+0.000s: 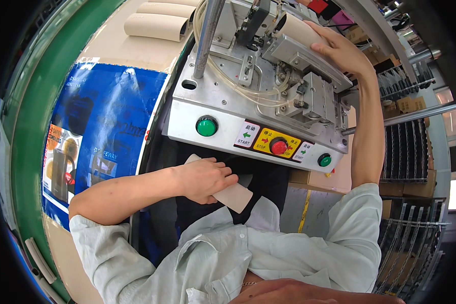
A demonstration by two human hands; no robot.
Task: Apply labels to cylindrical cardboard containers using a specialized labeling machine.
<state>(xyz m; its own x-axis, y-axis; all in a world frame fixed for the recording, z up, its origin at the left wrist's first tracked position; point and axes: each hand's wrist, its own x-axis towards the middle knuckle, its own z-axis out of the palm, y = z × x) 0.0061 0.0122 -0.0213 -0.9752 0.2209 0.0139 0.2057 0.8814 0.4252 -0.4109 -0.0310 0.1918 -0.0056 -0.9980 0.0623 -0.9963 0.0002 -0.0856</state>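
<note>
Racks stand rightward; left hand and right hand grip beige pieces.

Machine sitting beyond piece in left hand, tube resting on it under right hand, sheet lying left of both grips, more tubes lying beyond sheet, racks standing rightward

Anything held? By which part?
Left hand: curved beige piece, around its middle. Right hand: on the right end of another beige piece at the machine; gripping or resting, can't tell.
</note>
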